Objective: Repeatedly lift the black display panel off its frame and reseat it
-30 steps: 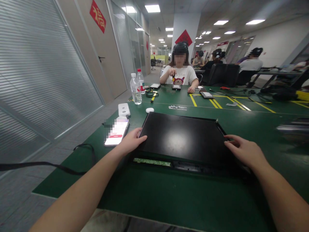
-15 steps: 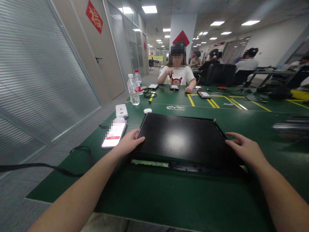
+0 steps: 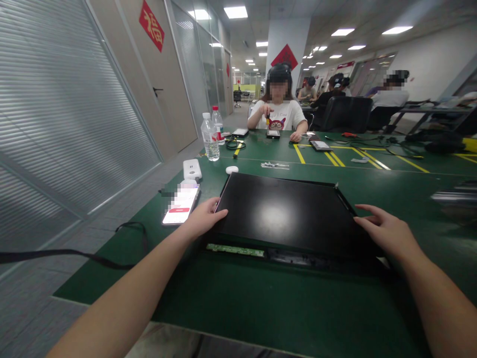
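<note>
A flat black LCD panel (image 3: 261,219) lies over a black frame (image 3: 320,261), slightly askew to it. Along the near side, a green circuit board strip (image 3: 235,250) shows past the panel's edge. My left hand (image 3: 203,216) grips the left edge, thumb on top and fingers partly hidden beneath. At the opposite edge, my right hand (image 3: 385,228) has its thumb against the panel's side, with the index finger stretched beside it; its lower fingers are hidden.
Left of the panel lie a lit phone (image 3: 182,206), a white charger-like block (image 3: 192,169) and a small white case (image 3: 231,170). Two water bottles (image 3: 210,139) stand behind them. Across the green table (image 3: 261,308), a person works on a small device. A black strap (image 3: 74,256) hangs at left.
The whole view has shifted slightly, so things appear a little further right. Both hands keep their places at the panel's edges.
</note>
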Motion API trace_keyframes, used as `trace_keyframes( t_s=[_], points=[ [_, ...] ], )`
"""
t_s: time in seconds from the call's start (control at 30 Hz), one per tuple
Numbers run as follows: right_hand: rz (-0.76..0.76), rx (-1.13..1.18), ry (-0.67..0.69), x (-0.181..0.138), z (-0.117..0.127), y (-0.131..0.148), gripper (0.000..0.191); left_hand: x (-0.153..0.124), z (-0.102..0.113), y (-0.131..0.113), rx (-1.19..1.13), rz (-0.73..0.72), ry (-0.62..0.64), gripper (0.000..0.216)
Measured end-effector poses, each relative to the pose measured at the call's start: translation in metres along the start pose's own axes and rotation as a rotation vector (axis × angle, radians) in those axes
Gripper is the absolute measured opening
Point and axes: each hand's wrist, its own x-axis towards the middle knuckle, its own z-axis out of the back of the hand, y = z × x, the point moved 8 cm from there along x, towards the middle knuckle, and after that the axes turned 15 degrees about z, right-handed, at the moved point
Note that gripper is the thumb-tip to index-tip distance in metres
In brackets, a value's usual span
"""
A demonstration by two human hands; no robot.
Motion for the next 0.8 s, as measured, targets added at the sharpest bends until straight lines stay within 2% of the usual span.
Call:
trace_keyframes(
  t_s=[0.17, 0.43, 0.57, 0.8],
  points=[
    [-0.004, 0.0, -0.002, 0.0, -0.001, -0.005, 0.052, -0.002, -0.004, -0.001, -0.106, 0.013, 0.043, 0.052],
    [-0.036, -0.007, 0.021, -0.002, -0.001, 0.004, 0.047, -0.005, -0.003, -0.004, -0.188, 0.052, -0.005, 0.035],
    [-0.016, -0.003, 0.023, -0.001, -0.001, 0.008, 0.049, -0.003, -0.001, -0.002, -0.219, 0.053, -0.025, 0.037],
    [-0.044, 0.013, 0.026, 0.0, 0.0, 0.003, 0.049, 0.0, 0.007, -0.004, -0.178, -0.027, -0.058, 0.045]
  ],
)
